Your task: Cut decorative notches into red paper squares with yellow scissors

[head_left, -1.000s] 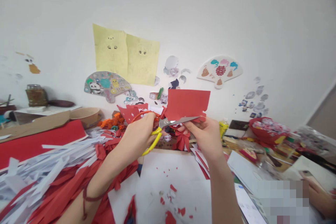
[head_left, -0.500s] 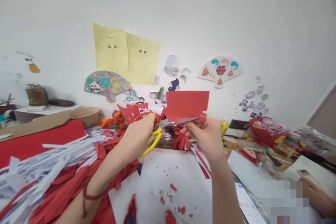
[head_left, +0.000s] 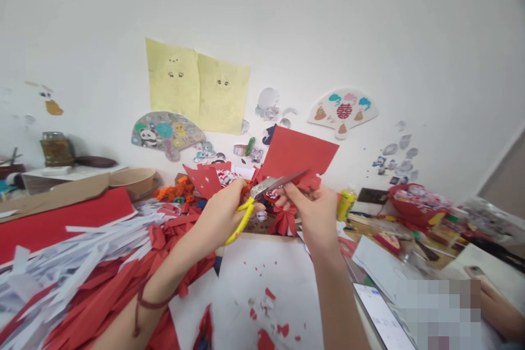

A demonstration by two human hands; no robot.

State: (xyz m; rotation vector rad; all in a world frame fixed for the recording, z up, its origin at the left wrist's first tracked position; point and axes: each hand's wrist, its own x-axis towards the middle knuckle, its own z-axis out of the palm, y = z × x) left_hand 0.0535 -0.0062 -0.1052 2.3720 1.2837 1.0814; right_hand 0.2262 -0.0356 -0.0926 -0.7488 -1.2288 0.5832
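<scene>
My left hand (head_left: 223, 209) is closed around the yellow-and-orange handles of a pair of scissors (head_left: 262, 188). Their blades point right and lie along the lower edge of a red sheet of paper (head_left: 301, 150). In my right hand (head_left: 315, 208) the sheet is pinched near its lower right part, between thumb and fingers, close to the blade tips. The sheet is tilted, with its right side lower. The blades look nearly together. Below my hands, small red scraps (head_left: 264, 339) lie on a white sheet (head_left: 262, 262).
White paper strips (head_left: 77, 257) and red paper strips (head_left: 110, 290) heap at the left. A phone (head_left: 381, 314) lies at the right, near another person's hand (head_left: 492, 301). A yellow bottle (head_left: 346, 203) and a red container (head_left: 420, 202) stand behind, before the wall.
The red sheet has turned clockwise, from level to tilted. My right hand has shifted slightly left, and the scissors now point more steeply upward.
</scene>
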